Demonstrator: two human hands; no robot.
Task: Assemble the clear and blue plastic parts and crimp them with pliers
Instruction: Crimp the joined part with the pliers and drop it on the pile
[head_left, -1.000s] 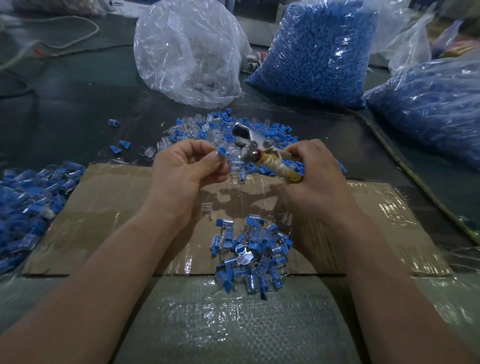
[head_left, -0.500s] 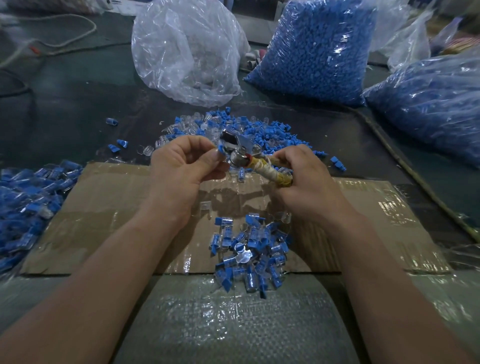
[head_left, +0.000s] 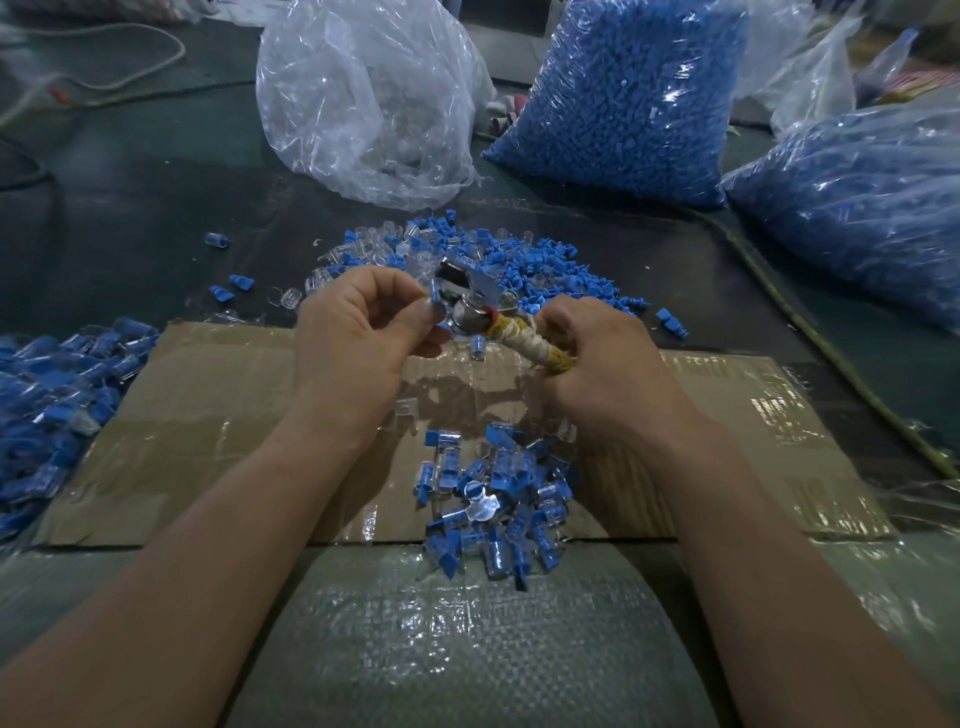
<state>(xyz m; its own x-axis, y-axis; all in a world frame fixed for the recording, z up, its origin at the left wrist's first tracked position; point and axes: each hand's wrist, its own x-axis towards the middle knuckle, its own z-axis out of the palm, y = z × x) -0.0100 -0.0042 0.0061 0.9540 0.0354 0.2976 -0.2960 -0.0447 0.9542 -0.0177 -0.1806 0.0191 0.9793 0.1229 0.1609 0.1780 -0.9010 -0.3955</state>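
My left hand (head_left: 363, 322) pinches a small blue and clear plastic part (head_left: 435, 301) between thumb and fingers, right at the jaws of the pliers (head_left: 467, 296). My right hand (head_left: 597, 364) grips the pliers by their tape-wrapped handle (head_left: 524, 340). The metal jaws sit around the part; how far they are closed I cannot tell. A heap of loose blue and clear parts (head_left: 519, 260) lies on the dark mat just behind the hands. A pile of joined pieces (head_left: 493, 499) lies on the cardboard sheet (head_left: 208, 426) below my wrists.
A near-empty clear bag (head_left: 363, 98) and two bags full of blue parts (head_left: 623, 98) (head_left: 857, 208) stand at the back. More joined pieces (head_left: 57, 400) are heaped at the left edge. A single clear shell (head_left: 407, 408) lies on the cardboard. Woven plastic sheeting (head_left: 467, 639) covers the near edge.
The pliers have swung left to meet my left hand, and the part now sits at the jaws. Both hands have drawn closer together.
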